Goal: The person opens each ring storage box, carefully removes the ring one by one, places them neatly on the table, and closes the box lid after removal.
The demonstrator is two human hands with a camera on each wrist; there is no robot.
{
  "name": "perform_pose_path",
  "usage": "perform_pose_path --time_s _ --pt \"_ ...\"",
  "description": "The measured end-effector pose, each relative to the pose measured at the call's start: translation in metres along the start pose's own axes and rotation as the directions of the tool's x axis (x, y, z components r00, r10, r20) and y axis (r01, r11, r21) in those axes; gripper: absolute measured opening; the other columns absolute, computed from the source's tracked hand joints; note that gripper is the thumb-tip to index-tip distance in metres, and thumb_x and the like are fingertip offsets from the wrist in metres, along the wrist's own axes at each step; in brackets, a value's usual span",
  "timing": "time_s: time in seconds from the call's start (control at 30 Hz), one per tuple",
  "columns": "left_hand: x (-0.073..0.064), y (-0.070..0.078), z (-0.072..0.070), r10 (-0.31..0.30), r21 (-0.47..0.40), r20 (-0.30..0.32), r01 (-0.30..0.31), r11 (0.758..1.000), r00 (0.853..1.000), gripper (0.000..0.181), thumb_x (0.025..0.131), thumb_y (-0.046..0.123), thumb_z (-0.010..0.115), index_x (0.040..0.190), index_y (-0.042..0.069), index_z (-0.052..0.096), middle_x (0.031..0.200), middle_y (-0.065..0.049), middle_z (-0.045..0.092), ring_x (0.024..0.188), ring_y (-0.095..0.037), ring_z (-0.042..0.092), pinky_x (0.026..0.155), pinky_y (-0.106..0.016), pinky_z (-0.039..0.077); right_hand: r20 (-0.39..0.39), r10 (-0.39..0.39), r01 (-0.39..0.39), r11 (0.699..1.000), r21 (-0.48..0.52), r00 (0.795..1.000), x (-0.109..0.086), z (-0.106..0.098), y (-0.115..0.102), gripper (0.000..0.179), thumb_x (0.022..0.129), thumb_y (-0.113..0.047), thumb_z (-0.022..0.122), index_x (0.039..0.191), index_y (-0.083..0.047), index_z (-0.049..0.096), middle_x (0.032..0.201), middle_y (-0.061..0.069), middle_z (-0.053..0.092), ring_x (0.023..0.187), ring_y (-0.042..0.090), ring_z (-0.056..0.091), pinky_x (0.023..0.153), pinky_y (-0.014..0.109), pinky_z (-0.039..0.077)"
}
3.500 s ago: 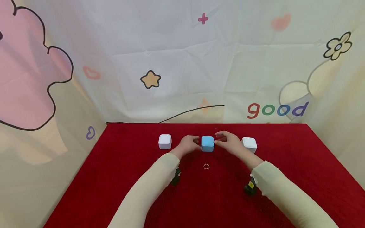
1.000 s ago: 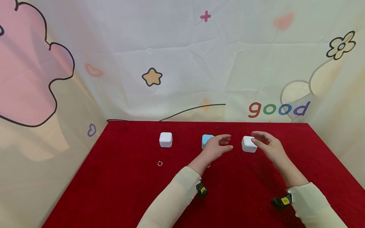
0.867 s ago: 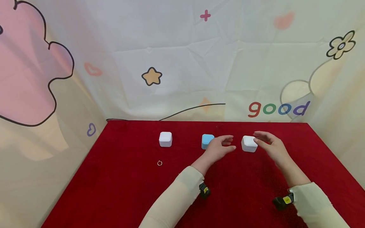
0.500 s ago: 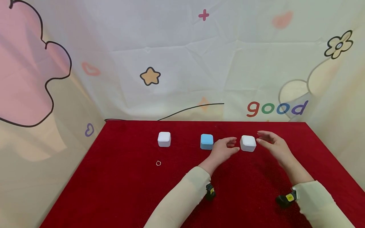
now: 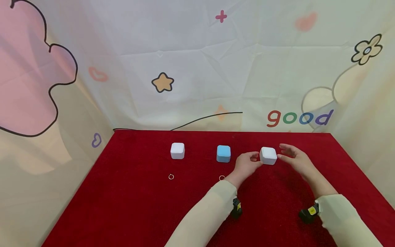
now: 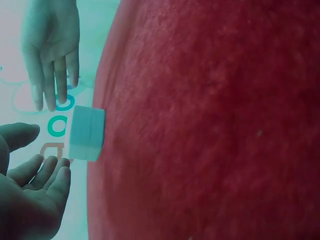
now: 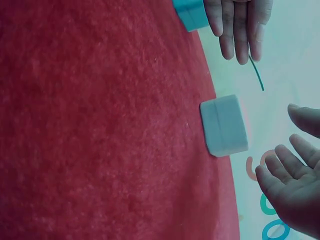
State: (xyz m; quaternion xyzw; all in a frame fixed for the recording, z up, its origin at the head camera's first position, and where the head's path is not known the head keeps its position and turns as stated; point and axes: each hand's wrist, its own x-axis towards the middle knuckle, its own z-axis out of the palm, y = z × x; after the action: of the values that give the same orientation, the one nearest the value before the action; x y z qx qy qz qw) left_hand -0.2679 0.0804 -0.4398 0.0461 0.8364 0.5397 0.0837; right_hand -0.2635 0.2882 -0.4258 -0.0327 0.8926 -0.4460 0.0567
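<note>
A small white box [image 5: 268,156] with rounded corners rests on the red cloth between my two hands. At its left side is my left hand [image 5: 246,165], thumb and fingers apart, the fingertips close by the box's side. My right hand [image 5: 297,160] is on the other side, its loosely bent fingers just off the box. Both wrist views show the white box [image 6: 86,134] standing between spread, bare fingers. Left of my left hand sits a light blue box [image 5: 223,153] of similar size. In front of the blue box lies a thin ring [image 5: 222,178], close above my left sleeve.
Another white box [image 5: 177,151] stands to the left, with a second small ring [image 5: 171,176] in front of it. Red cloth [image 5: 129,206] covers the table. Behind it hangs a pale printed curtain [image 5: 197,68]. Each wrist wears a dark strapped camera.
Both hands have moved right from around the blue box to the right-hand white box. Lately my left hand has closed in on its left side, uncovering the blue box and its ring.
</note>
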Motion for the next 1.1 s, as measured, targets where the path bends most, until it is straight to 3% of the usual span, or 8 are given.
perform_pose_path --time_s 0.23,0.43,0.87,1.1 --pt "0.002 -0.002 0.013 -0.018 0.031 -0.002 0.018 0.999 1.0 0.044 0.093 0.016 0.075 0.136 0.012 0.067 0.129 -0.004 0.072 0.11 -0.018 0.066 0.088 -0.025 0.059 0.022 0.007 -0.007 1.0 0.001 1.0 0.006 0.002 0.008 0.07 0.104 -0.027 0.058 0.159 0.004 0.025 0.159 0.036 0.032 0.145 0.056 0.034 0.114 0.07 0.038" --pt "0.006 -0.005 0.018 -0.024 0.055 0.046 0.021 0.998 0.999 0.049 0.095 0.018 0.072 0.143 0.014 0.062 0.132 -0.005 0.069 0.112 -0.017 0.064 0.093 -0.028 0.058 0.049 0.014 -0.014 1.0 -0.002 0.999 0.011 0.006 0.01 0.071 0.104 -0.022 0.059 0.159 0.005 0.023 0.16 0.036 0.031 0.145 0.056 0.033 0.114 0.07 0.037" --pt "0.011 -0.011 0.022 -0.018 0.102 0.115 0.006 0.995 0.993 0.054 0.098 0.018 0.068 0.149 0.012 0.054 0.148 -0.005 0.061 0.136 -0.021 0.057 0.112 -0.035 0.05 0.096 0.005 -0.007 1.0 0.018 0.995 0.021 0.011 0.015 0.075 0.101 -0.016 0.061 0.158 0.009 0.02 0.16 0.039 0.027 0.146 0.057 0.032 0.116 0.068 0.036" --pt "0.012 -0.009 0.023 -0.011 0.16 0.163 -0.016 0.987 0.986 0.059 0.099 0.018 0.065 0.155 0.012 0.046 0.156 -0.004 0.054 0.145 -0.017 0.049 0.118 -0.03 0.044 0.128 -0.026 0.022 0.999 0.03 0.991 0.029 0.012 0.019 0.076 0.101 -0.013 0.061 0.158 0.011 0.017 0.159 0.04 0.026 0.146 0.057 0.031 0.117 0.067 0.035"
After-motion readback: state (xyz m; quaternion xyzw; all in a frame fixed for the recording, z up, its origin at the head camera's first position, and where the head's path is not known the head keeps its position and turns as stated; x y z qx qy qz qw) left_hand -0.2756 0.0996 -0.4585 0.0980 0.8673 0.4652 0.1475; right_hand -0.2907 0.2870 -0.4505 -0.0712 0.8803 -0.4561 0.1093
